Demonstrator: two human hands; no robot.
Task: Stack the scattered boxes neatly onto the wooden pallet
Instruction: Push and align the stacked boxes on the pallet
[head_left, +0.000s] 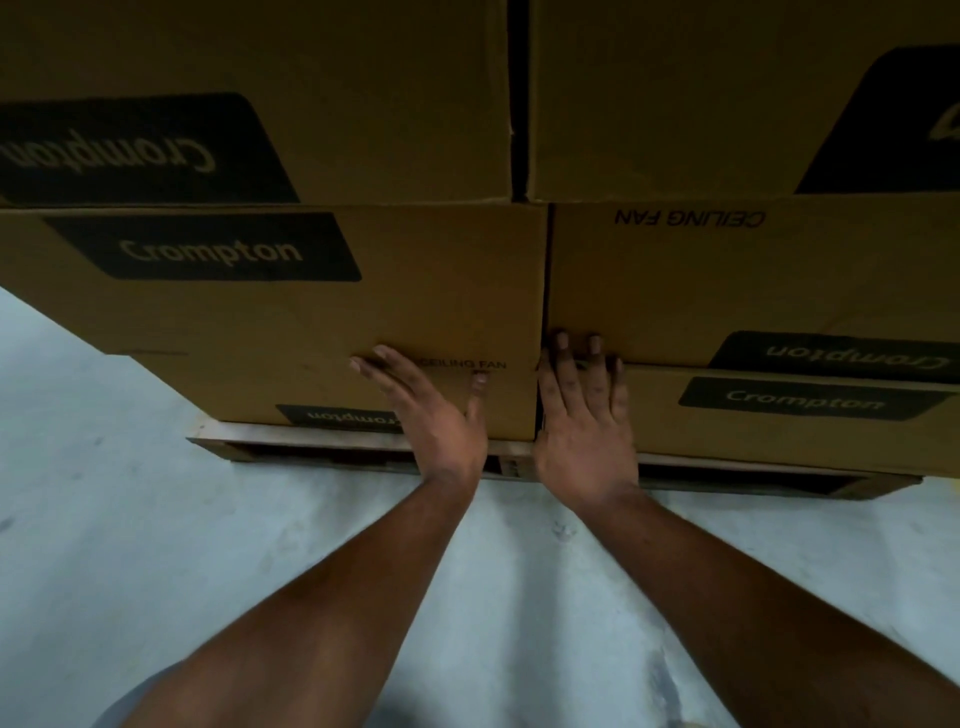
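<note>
Brown cardboard boxes with black "Crompton" labels stand stacked in two columns, three layers high, on a wooden pallet (291, 441). My left hand (431, 410) lies flat, fingers straight, against the front of the bottom left box (218, 389). With straight fingers too, my right hand (584, 415) presses on the near corner of the bottom right box (779, 431), its fingertips reaching the middle right box (727, 280). The middle left box (311, 291) overhangs the bottom one on the left. The two top boxes (363, 104) fill the upper frame.
Pale grey concrete floor (130, 519) spreads in front of and to the left of the pallet. The box stack rises like a wall directly ahead, with a narrow dark gap (519, 130) between the two columns.
</note>
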